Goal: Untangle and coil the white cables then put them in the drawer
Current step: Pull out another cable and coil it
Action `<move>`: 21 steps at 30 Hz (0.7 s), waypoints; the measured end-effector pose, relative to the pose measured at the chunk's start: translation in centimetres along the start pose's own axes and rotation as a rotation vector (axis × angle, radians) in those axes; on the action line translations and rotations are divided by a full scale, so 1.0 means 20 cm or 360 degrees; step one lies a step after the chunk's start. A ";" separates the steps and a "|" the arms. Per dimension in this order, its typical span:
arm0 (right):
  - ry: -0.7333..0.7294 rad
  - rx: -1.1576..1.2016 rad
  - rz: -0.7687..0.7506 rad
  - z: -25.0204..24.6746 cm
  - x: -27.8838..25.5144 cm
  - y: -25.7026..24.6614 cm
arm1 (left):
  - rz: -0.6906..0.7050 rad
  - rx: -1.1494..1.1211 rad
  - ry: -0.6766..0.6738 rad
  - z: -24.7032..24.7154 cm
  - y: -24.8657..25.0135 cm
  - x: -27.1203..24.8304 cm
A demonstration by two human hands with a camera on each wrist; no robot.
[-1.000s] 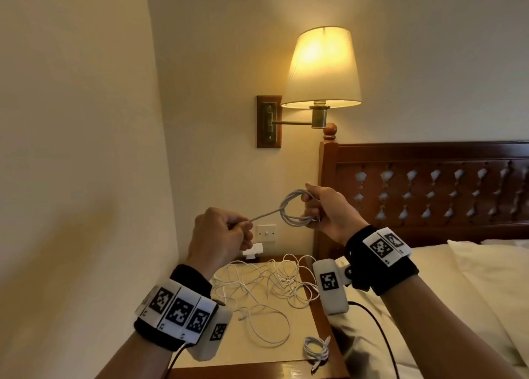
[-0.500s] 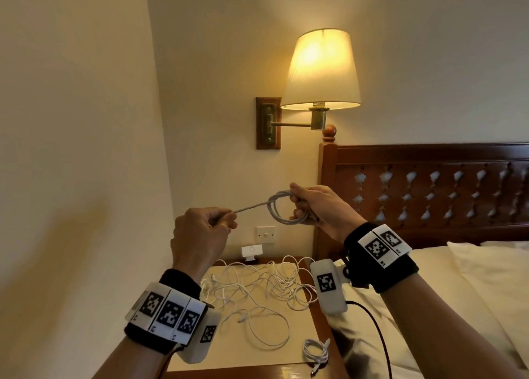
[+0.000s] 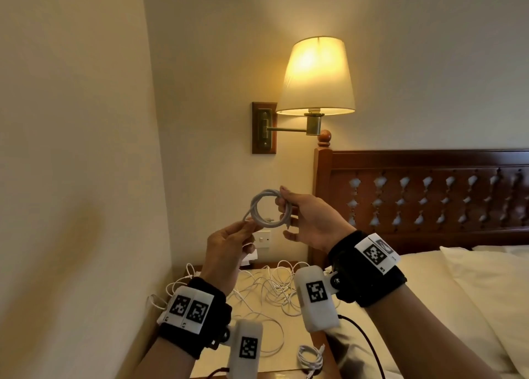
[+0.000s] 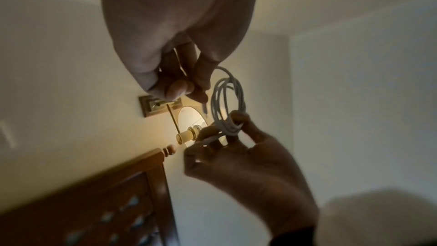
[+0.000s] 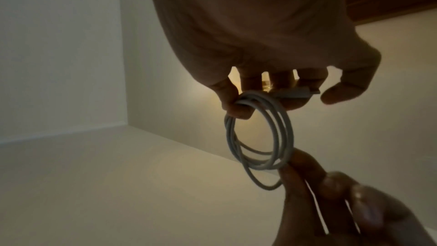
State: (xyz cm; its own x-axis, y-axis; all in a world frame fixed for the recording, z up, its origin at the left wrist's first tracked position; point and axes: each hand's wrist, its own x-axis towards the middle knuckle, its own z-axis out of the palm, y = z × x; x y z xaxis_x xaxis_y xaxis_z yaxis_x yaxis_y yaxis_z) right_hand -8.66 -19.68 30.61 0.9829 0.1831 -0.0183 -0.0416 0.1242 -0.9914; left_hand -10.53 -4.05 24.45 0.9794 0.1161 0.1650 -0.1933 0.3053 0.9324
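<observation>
Coiled white cable (image 3: 270, 209) pinched by right hand (image 3: 310, 221); left hand (image 3: 229, 244) apparently pinches its tail, and loosening could unspring loops.

White coiled cable (image 3: 269, 209), checkered wristbands (image 3: 191, 310)

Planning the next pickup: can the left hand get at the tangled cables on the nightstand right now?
Probably not yet: the left hand is pinching the coiled cable. The tangled cables lie uncovered on the nightstand below.

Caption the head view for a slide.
Right hand holds a coiled white cable; left hand pinches its loose end above tangled white cables.
</observation>
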 end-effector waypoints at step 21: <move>-0.0138 -0.0784 -0.0309 0.00 -0.01 0.05 | -0.0153 0.0906 -0.0549 0.09 0.18 -0.03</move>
State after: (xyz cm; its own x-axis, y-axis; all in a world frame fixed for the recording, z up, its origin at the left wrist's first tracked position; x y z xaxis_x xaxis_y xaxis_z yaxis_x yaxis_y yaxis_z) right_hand -8.87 -19.65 29.64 0.9449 0.2849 0.1614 0.2489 -0.3047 -0.9193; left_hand -11.70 -4.69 28.26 0.9714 -0.2245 0.0779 -0.1363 -0.2578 0.9565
